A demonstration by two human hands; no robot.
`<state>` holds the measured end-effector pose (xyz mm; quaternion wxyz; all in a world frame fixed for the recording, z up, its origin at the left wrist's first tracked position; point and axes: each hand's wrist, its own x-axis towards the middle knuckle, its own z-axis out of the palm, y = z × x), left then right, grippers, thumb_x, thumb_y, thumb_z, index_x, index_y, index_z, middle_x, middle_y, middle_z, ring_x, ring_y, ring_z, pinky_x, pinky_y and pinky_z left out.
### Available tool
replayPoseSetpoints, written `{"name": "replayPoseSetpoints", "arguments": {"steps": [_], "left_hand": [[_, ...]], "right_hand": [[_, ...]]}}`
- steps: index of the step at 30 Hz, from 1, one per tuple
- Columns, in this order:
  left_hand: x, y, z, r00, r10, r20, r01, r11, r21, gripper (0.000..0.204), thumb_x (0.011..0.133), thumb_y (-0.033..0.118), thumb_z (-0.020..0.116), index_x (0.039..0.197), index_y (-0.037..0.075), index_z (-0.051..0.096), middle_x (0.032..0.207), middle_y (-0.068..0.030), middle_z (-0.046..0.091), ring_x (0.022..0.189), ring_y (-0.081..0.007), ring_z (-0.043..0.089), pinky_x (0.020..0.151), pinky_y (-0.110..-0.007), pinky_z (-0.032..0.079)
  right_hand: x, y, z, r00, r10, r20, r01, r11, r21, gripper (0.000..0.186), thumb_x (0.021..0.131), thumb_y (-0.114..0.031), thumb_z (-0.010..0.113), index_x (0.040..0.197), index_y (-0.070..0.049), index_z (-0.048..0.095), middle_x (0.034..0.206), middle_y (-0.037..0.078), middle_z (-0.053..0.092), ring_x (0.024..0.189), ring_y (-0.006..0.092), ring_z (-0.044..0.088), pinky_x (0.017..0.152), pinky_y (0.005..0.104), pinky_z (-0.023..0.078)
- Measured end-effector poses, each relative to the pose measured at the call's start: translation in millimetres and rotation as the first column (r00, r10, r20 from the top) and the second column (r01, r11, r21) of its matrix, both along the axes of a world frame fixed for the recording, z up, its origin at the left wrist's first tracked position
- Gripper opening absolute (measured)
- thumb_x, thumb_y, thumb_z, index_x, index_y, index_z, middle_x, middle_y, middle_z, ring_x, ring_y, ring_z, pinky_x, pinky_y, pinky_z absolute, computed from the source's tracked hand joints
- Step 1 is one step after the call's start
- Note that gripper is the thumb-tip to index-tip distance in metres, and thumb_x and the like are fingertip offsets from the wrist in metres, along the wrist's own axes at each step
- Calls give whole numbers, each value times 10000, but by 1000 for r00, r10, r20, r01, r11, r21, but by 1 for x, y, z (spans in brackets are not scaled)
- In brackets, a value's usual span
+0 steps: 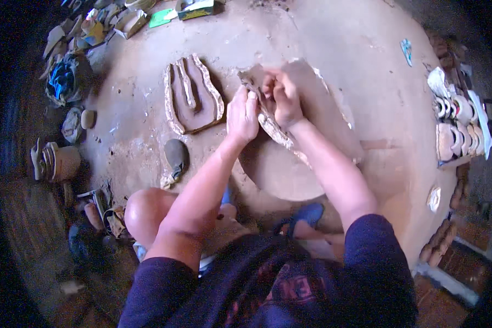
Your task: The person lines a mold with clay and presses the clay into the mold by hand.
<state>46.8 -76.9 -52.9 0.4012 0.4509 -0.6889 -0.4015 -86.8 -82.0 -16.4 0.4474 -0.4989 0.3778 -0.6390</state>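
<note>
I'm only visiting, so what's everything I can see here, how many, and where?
Rough-edged piece: one, brown with pale edges, at the hands
Trough-like piece: one, brown, pale rim, left of the hands
Dark lump: one, grey-green, near the left knee
Blue bundle: one, far left
Bucket-like container: one, pale, left
Green sheet: one, top left
Curved pieces: several, pale, stacked at right
Blue scrap: one, upper right
Mixed clutter: uncountable, both sides
Sandal: at least one, blue, below
Shirt: one, dark, bottom
Left hand, right hand: two, bare, centre
</note>
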Motion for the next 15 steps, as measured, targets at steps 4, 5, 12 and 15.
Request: {"name": "replayPoseSetpoints", "arguments": {"steps": [4, 5, 12, 15], "left_hand": [[-3, 13, 7, 993, 108, 45, -105, 992, -64, 390, 1065, 309, 375, 1081, -37, 554, 1071, -323, 610, 1023, -519, 576, 877, -584, 433], [-5, 17, -12, 982, 179, 62, -166, 971, -173, 414, 1067, 312, 370, 1129, -55, 550, 1124, -331, 595, 1082, -513, 556, 931, -564, 425], [49, 57, -26, 574, 601, -556, -35, 696, 717, 773, 1049, 716, 304, 1232, 22, 593, 1116, -84, 676, 997, -184, 603, 906, -370, 468], [86, 25, -8, 571, 639, -515, 5, 625, 780, 805, 1003, 787, 317, 1170, 57, 611, 957, -73, 675, 860, -195, 609, 754, -345, 472]], "right_hand": [[-13, 16, 8, 993, 80, -83, -66, 984, 166, 763, 902, -722, 661, 1171, -7, 666, 882, -23, 594, 798, 64, 539, 753, 227, 470], [-16, 16, 11, 994, 107, -7, -104, 980, 170, 724, 976, -699, 560, 1224, -26, 655, 907, -10, 602, 793, 76, 565, 700, 209, 462], [-41, 84, 86, 914, -61, 402, -1, 988, 154, 796, 973, -821, 349, 849, -76, 604, 608, -25, 427, 472, 76, 309, 454, 267, 233], [-36, 111, 89, 923, -48, 383, -7, 990, 143, 790, 970, -824, 349, 814, -86, 582, 607, -21, 431, 455, 76, 298, 444, 267, 227]]}}
